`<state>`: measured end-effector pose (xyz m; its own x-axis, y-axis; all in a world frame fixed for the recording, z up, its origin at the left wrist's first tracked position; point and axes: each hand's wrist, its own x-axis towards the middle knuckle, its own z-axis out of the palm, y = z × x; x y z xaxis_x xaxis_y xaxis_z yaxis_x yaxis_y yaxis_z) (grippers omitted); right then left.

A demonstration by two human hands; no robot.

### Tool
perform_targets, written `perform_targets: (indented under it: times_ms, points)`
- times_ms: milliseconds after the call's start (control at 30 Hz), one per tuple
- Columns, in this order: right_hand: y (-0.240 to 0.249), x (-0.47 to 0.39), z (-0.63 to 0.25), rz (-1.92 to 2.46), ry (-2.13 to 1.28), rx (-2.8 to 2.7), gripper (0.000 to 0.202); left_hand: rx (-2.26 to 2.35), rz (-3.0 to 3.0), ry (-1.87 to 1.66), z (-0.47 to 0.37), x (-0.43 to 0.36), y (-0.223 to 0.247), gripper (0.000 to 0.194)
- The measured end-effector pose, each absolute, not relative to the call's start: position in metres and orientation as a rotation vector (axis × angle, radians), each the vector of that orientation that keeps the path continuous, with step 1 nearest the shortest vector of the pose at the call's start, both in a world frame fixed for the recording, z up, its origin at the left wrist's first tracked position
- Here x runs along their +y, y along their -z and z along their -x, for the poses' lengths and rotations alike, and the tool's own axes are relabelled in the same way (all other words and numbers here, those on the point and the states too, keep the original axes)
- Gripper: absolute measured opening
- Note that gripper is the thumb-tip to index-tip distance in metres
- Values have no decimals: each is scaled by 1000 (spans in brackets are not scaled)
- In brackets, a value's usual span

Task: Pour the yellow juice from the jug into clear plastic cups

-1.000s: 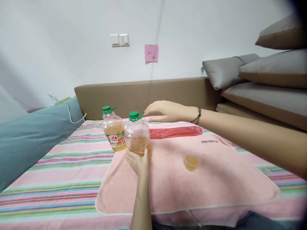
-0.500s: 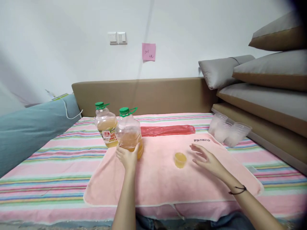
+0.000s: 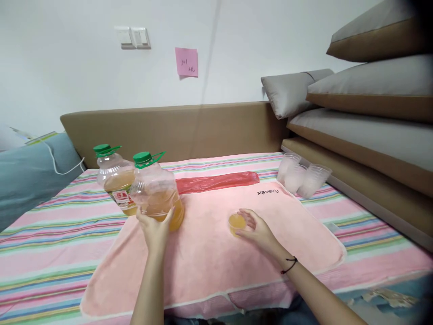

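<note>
Left hand holds the right bottle, likely heavy; right hand curls at a cup, grip unclear, probably flimsy: hold low.

Two bottles, one filled cup, apparently three cup stacks, two hands, one sticky note

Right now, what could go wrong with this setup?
Spill: the right hand is right at the small cup of yellow liquid, which stands on soft pink cloth; a nudge could tip it.

Knock: the left hand is on the front bottle, with the rear bottle close by; a shove that way might make them bump.
</note>
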<state>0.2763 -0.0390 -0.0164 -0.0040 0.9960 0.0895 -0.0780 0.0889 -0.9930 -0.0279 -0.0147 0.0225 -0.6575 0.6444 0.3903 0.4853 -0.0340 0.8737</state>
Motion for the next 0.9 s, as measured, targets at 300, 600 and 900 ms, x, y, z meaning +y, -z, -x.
perform_targets:
  times_ms: [300,600,900]
  points:
    - [15,-39,-273,1113,-1121,-1180,59,1963,-1287,-1897,28,-17,-23,120]
    - [17,-39,-269,1102,-1007,-1258,54,2042,-2110,-2060,-27,-59,-41,75]
    - [18,-28,-270,1119,-971,-1233,59,1783,-2299,-351,-100,-75,-14,36]
